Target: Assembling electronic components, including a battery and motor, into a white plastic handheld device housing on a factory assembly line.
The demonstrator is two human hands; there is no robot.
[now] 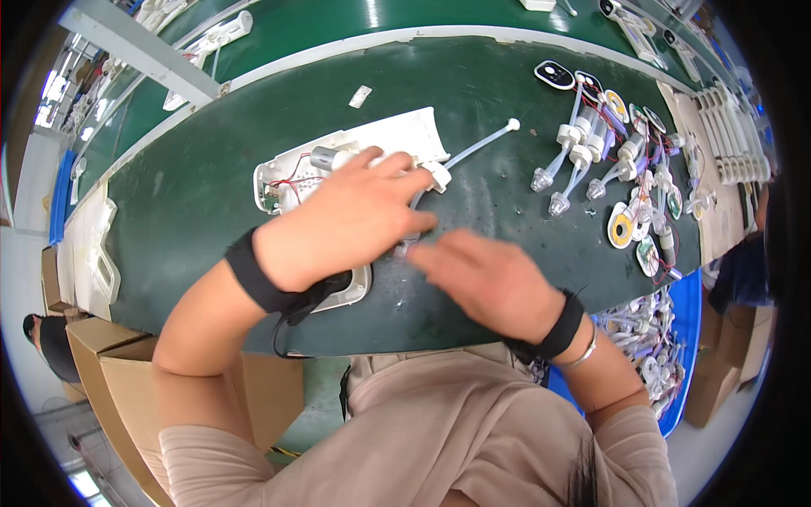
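Under both hands, white casing [372, 144] lies lengthwise, tube [481, 144] pointing upper-right.

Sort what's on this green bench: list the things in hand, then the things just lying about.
In hand:
- open white housing under the left hand
- white tube running from it
- right hand beside it

Lying about:
- heap of wired pump parts
- blue bin
- cardboard boxes
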